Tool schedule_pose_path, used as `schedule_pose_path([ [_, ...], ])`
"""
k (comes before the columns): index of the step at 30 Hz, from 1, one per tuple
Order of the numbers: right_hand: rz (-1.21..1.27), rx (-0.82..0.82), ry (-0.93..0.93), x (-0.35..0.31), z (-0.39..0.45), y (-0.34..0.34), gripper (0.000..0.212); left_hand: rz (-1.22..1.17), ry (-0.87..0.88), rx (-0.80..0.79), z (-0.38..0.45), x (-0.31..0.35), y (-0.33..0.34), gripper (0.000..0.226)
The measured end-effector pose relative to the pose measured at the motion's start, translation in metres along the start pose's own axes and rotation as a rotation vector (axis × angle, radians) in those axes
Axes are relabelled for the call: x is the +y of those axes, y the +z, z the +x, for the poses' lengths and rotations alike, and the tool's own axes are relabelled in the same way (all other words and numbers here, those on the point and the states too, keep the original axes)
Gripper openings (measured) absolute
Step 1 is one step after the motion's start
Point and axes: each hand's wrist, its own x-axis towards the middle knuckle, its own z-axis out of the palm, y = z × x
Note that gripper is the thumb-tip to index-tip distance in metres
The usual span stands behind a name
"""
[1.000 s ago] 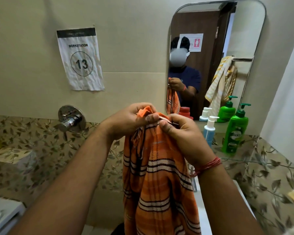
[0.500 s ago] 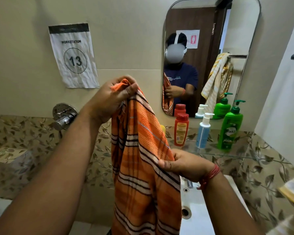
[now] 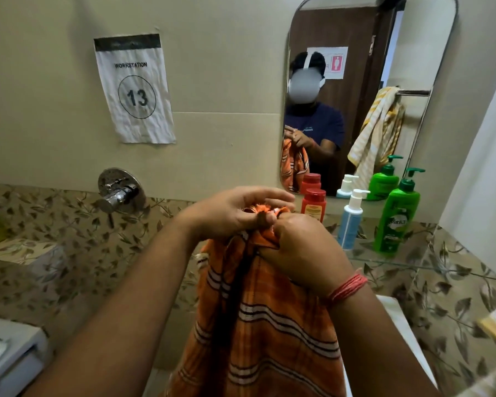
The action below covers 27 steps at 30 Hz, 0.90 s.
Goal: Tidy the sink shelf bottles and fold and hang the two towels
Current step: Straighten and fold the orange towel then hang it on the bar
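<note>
Orange striped towel [image 3: 258, 325] hanging in folds from both hands, lower end running out of the bottom edge of the view. Gathered at its top corner between the two hands, held up in front of the wall. Left hand [image 3: 229, 216] curled over the bunched top edge, thumb and forefinger pinching cloth, remaining fingers spread loosely above. Right hand [image 3: 301, 247] touching the left, fingers closed round the same corner from the right side; red thread band [image 3: 347, 287] at that wrist. White sink rim [image 3: 398, 316] partly hidden behind the right forearm. Beyond the hands, glass shelf [image 3: 384, 260] carrying three bottles well apart from the towel: red bottle [image 3: 313, 204] just beside the fingers in the view, blue pump bottle [image 3: 350, 222] in the middle, green pump bottle [image 3: 397, 213] nearest the right wall. Open stretch of leaf-patterned tile between tap valve [image 3: 118, 190] and towel. Further back, mirror [image 3: 364, 81] reflecting a yellow striped towel [image 3: 378, 130] draped on a rail. Paper workstation sign [image 3: 133, 87] taped to the plain wall at left.
</note>
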Motion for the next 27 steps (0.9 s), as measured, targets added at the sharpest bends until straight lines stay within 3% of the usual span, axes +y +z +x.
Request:
schedule_pose_path([
  [5,-0.007,-0.009,-0.007,0.010,-0.009,0.009,0.035,-0.021,-0.052,-0.044,-0.002,-0.017,0.003,0.044],
  [9,0.092,-0.110,0.075,0.021,-0.013,0.007,0.041,0.011,0.000,0.039,-0.002,-0.022,0.001,0.023],
  [14,0.605,-0.276,0.310,0.022,-0.020,-0.004,0.057,-0.066,0.064,0.090,-0.003,-0.024,0.005,0.012],
  [16,0.808,-0.354,0.443,0.028,-0.024,-0.003,0.058,-0.096,0.088,0.100,-0.004,-0.023,0.004,0.012],
  [18,0.918,-0.466,0.461,0.037,-0.029,0.003,0.053,-0.101,0.111,0.116,-0.007,-0.020,0.004,0.011],
  [23,0.811,-0.797,0.428,0.051,-0.046,0.015,0.038,-0.174,0.166,0.258,-0.013,-0.020,-0.012,0.014],
  [27,0.656,-0.802,0.461,0.058,-0.049,0.005,0.032,-0.181,0.111,0.348,-0.019,-0.032,-0.028,0.022],
])
